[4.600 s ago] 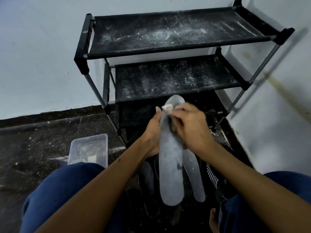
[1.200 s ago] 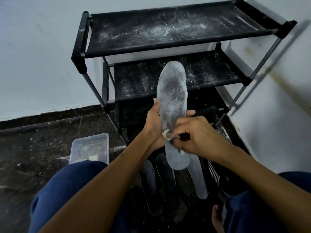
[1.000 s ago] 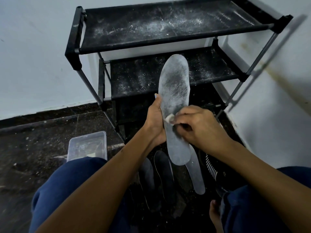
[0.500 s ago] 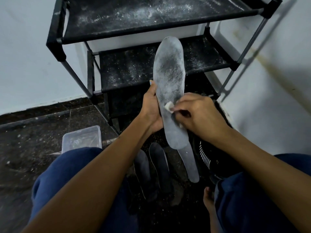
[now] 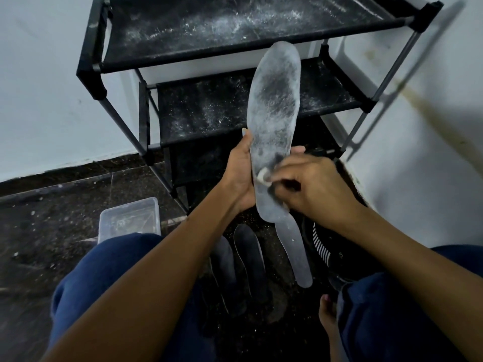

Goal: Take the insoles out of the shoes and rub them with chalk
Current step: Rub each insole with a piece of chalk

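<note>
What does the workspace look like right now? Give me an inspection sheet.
Surface: dark floor, speckled with white dust.
Job's things: held insole upright, whitened; chalk pressed on its lower half; whitened insole and two dark insoles on the floor; black shoe at right.
Clutter: clear plastic box.
Grippers: left hand grips the insole's edge; right hand pinches the chalk.
Cables: nothing seen.
Surroundings: dusty black shoe rack, white walls.
</note>
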Demonstrator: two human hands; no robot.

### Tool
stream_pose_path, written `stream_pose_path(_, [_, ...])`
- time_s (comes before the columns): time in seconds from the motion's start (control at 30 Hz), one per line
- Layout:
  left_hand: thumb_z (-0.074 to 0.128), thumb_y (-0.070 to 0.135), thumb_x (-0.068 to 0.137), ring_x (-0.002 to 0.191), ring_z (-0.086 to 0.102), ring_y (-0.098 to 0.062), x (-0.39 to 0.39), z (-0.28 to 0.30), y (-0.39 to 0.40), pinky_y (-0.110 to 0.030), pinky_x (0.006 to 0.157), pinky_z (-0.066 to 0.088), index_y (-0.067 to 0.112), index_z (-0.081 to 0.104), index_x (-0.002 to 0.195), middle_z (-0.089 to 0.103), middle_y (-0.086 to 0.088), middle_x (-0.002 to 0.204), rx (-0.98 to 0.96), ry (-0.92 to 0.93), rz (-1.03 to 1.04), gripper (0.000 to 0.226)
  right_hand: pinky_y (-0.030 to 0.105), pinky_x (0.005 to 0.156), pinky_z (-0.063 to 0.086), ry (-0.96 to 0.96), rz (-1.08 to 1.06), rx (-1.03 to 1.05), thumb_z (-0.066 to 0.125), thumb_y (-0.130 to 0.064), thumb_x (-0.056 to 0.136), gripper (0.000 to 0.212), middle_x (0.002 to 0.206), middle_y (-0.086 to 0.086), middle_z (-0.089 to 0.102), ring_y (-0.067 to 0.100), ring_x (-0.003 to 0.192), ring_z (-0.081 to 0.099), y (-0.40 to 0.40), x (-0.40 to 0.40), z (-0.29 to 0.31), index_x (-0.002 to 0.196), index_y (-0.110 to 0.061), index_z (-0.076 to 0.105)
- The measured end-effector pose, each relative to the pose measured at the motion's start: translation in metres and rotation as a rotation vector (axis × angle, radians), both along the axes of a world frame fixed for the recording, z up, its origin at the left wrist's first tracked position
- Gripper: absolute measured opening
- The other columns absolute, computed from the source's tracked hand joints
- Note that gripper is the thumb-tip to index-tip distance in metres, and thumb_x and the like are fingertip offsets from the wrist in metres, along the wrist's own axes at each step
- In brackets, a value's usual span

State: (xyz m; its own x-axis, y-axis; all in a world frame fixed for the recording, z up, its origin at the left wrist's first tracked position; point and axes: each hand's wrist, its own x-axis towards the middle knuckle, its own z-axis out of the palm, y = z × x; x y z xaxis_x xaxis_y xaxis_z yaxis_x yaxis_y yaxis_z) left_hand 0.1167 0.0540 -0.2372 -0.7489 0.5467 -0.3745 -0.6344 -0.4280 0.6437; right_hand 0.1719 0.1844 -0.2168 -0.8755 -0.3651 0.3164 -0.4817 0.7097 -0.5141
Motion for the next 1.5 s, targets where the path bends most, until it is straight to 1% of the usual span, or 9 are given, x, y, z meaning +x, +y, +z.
stream_pose_path(0.27, [0.011,0.062,0.095,0.080,0.071,-0.032,0.000,-0.003,-0.002,-0.039,0.071,0.059,0.007,0.055,0.111,0.072,-0.018,0.091,0.025,0.012,0.047,0.072,0.037,0.079,0.051,-0.161,0.127,-0.018,0.075,-0.006,0.072,0.007,0.076,0.000,0.070,0.014,0.072,0.065,-0.001,0.003,0.000,0.078,-0.010,0.076])
stream_pose_path(0.4, [0.012,0.063,0.094,0.078,0.071,-0.026,-0.003,-0.001,-0.002,-0.035,0.071,0.059,0.002,0.057,0.109,0.072,-0.015,0.087,0.018,0.001,0.056,0.077,0.040,0.074,0.055,0.037,-0.068,-0.043,0.072,-0.003,0.075,0.013,0.087,0.007,0.071,0.021,0.078,0.066,-0.002,0.000,-0.002,0.088,-0.006,0.075])
stream_pose_path(0.57, [0.011,0.063,0.095,0.075,0.071,-0.032,-0.001,-0.001,-0.004,-0.040,0.066,0.060,0.004,0.056,0.108,0.072,-0.017,0.085,0.015,-0.012,0.080,0.075,0.033,0.072,0.053,-0.181,0.155,-0.037,0.075,-0.008,0.073,0.011,0.080,0.001,0.070,0.013,0.074,0.065,-0.006,0.008,-0.003,0.082,-0.012,0.076])
stream_pose_path(0.67, [0.010,0.063,0.095,0.072,0.070,-0.027,-0.003,-0.001,-0.007,-0.036,0.065,0.060,0.002,0.056,0.109,0.072,-0.015,0.082,0.002,-0.015,0.082,0.077,0.038,0.076,0.054,-0.054,0.015,0.023,0.073,-0.009,0.076,0.013,0.086,0.004,0.071,0.017,0.078,0.065,-0.002,0.006,-0.005,0.088,-0.010,0.075])
stream_pose_path(0.9, [0.010,0.065,0.094,0.079,0.070,-0.032,-0.005,-0.001,-0.006,-0.049,0.081,0.053,0.004,0.055,0.109,0.072,-0.014,0.085,-0.002,-0.012,0.108,0.077,0.037,0.072,0.054,-0.069,0.040,0.002,0.071,-0.007,0.073,0.011,0.082,0.004,0.070,0.019,0.074,0.066,-0.012,0.017,-0.007,0.083,-0.010,0.074])
stream_pose_path(1.03, [0.008,0.066,0.093,0.069,0.070,-0.028,-0.010,0.002,-0.008,-0.042,0.067,0.059,0.003,0.056,0.107,0.072,-0.013,0.078,0.020,-0.013,0.138,0.081,0.034,0.075,0.054,-0.042,-0.241,-0.029,0.072,-0.014,0.074,0.015,0.091,0.004,0.069,0.018,0.076,0.066,-0.002,0.011,-0.008,0.089,-0.012,0.074])
stream_pose_path(1.17, [0.011,0.068,0.092,0.070,0.070,-0.028,-0.009,0.000,-0.005,-0.053,0.077,0.054,-0.002,0.055,0.113,0.072,-0.015,0.083,0.034,-0.009,0.165,0.086,0.022,0.071,0.052,-0.160,-0.045,-0.061,0.074,-0.009,0.071,0.015,0.086,0.002,0.071,0.011,0.071,0.066,-0.013,0.020,-0.009,0.086,-0.012,0.075])
stream_pose_path(1.33, [0.010,0.068,0.091,0.070,0.070,-0.028,-0.013,-0.001,-0.008,-0.054,0.079,0.055,0.000,0.052,0.119,0.072,-0.014,0.083,0.060,0.011,0.207,0.085,0.018,0.072,0.048,-0.103,-0.266,-0.054,0.074,-0.013,0.073,0.015,0.088,0.003,0.070,0.014,0.068,0.065,-0.003,0.013,-0.006,0.087,-0.012,0.074])
stream_pose_path(1.5, [0.010,0.067,0.092,0.067,0.069,-0.026,-0.009,-0.001,-0.006,-0.056,0.081,0.052,0.002,0.055,0.111,0.072,-0.013,0.080,0.059,0.003,0.195,0.081,0.027,0.073,0.053,-0.191,-0.109,-0.060,0.075,-0.010,0.071,0.013,0.086,0.002,0.072,0.013,0.069,0.067,-0.007,0.016,-0.007,0.085,-0.012,0.075])
